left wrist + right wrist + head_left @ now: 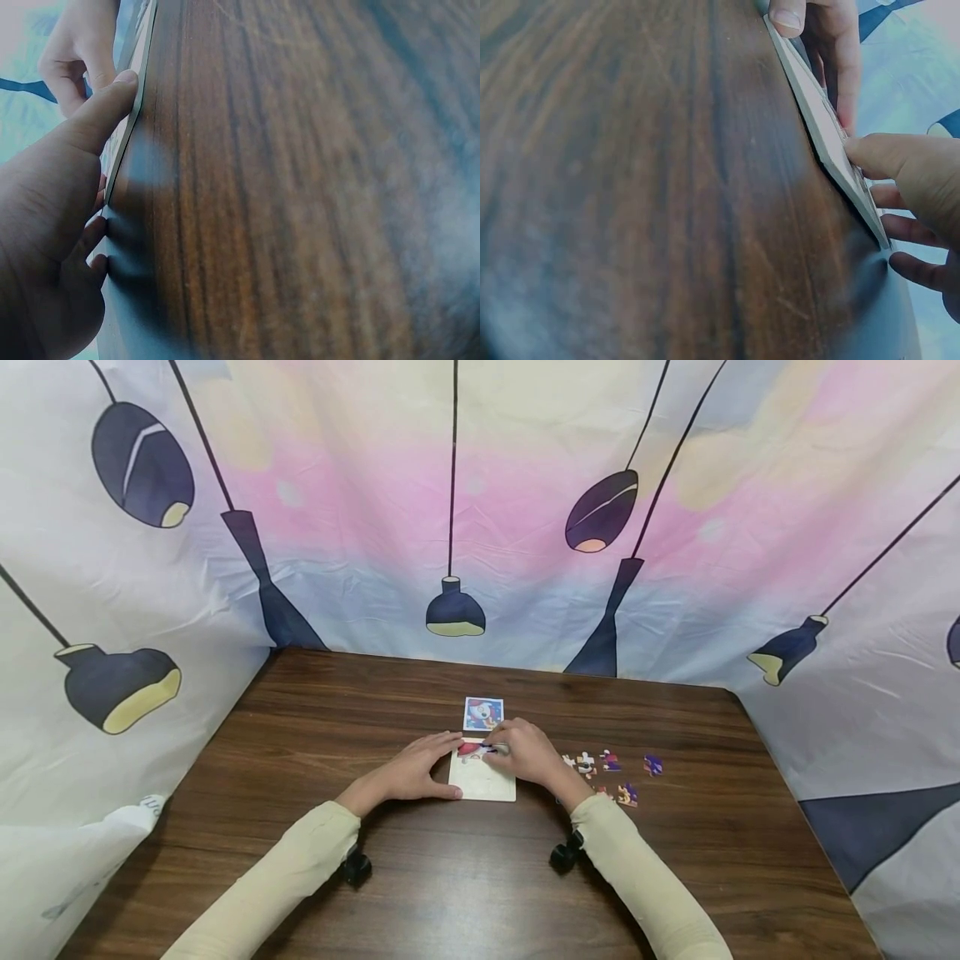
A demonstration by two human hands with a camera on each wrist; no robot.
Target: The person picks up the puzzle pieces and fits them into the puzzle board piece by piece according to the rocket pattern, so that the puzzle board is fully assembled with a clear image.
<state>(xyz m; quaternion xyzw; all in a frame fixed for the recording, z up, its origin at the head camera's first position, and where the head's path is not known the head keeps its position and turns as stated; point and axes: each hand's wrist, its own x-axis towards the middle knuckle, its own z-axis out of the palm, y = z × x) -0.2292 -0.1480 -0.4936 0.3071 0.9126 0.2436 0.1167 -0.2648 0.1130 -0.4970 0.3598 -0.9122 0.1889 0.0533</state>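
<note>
Head view: your spread left hand (412, 770) likely steadies the board (487, 787). Can't tell if your right hand (529, 753) grips anything.

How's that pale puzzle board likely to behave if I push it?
The pale puzzle board looks stiff; its edges show no sag. Lying flat on the wooden table, it would probably slide rather than tip. Being thin, it's perhaps light.

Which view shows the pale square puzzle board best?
Head: it looks down on the pale square puzzle board, showing its flat face, though the right hand covers part. Left wrist and right wrist show it nearly edge-on, as a thin slanted strip.
</note>
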